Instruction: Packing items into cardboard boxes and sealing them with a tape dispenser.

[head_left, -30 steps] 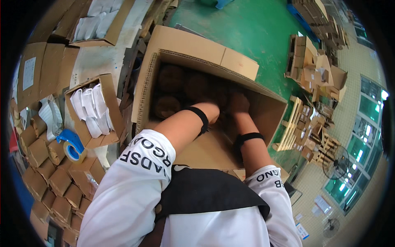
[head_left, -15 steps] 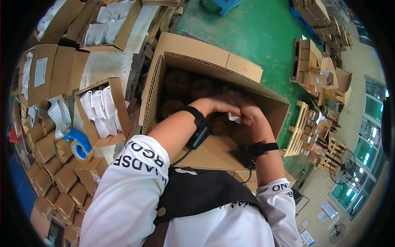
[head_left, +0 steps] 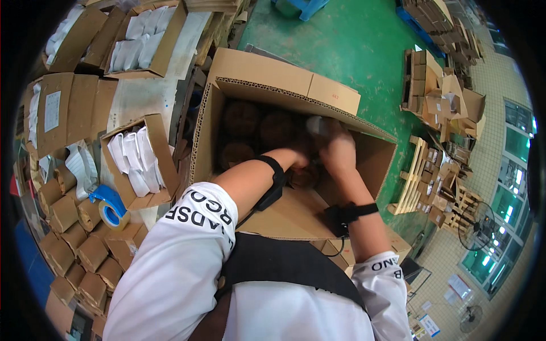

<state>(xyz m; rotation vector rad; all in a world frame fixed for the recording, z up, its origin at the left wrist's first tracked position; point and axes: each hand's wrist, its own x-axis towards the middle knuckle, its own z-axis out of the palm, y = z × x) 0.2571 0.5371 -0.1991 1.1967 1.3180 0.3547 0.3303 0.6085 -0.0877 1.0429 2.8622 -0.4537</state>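
Both of my hands reach down into a large open cardboard box (head_left: 327,102). Several round brown bundles (head_left: 242,118) stand in its shaded bottom. My right hand (head_left: 338,149) is at the right of the box, its fingers closed on a small white piece (head_left: 317,125) that is too blurred to name exactly. Close beside it is my left hand (head_left: 297,155), low over the bundles. Shadow and blur hide the left fingers. Another brown bundle (head_left: 303,177) shows just below the hands. A dark strapped band (head_left: 274,181) sits on each wrist.
At the left, a small carton (head_left: 156,196) holds white wrapped pieces, with a blue tape dispenser (head_left: 110,206) below it. Brown paper bundles (head_left: 78,236) are stacked at lower left. A wooden pallet (head_left: 409,176) and piled cartons stand at the right.
My right hand has moved farther into the box, away from me, with the white piece. My left hand has dropped slightly lower and apart from it.
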